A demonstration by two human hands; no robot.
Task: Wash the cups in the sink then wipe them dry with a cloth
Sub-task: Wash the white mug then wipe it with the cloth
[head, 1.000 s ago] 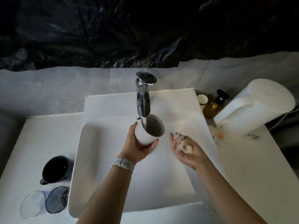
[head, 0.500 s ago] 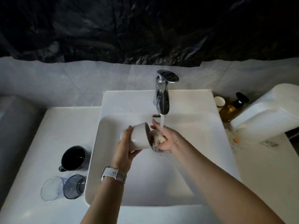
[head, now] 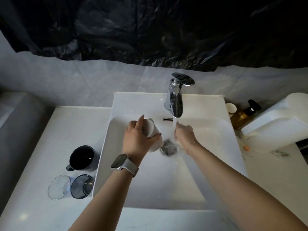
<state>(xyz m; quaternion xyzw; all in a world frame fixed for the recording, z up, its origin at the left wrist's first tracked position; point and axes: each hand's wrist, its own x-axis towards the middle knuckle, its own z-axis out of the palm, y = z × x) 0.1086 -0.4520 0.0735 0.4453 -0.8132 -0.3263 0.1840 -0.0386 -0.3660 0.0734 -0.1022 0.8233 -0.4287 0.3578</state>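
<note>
Step in hand: washing is judged to be under way; wiping dry is not yet begun, and no cloth can be made out.
White rectangular ceramic sink point(head: 233, 157): both hands are held over its basin, with the round metal drain point(head: 168, 147) seen between them, just below.
Chrome tap point(head: 175, 99): water is run from it straight onto the right hand.
Left hand point(head: 138, 139): its fingers are wrapped round the white ceramic cup point(head: 152, 130), which is held tipped, base up and away, well to the left of the stream.
Right hand point(head: 185, 135): it is held curled under the stream; whether anything is gripped in it cannot be told through the water.
Next move: by judgement, the white cup must be brought right, under the stream, mouth turned up, with a firm grip since it is wet.
Dark glazed mug point(head: 82, 158): stood on the counter left of the left wrist, seemingly unwashed.
2 glass tumblers, 1 clear point(head: 59, 187) and 1 smoky point(head: 81, 186): laid nearer the body than the mug, touching.
In the way: nothing is seen between cup and stream.
Amber pump bottle point(head: 243, 115): stood well right of the right hand, beside a small paper cup point(head: 230, 109).
</note>
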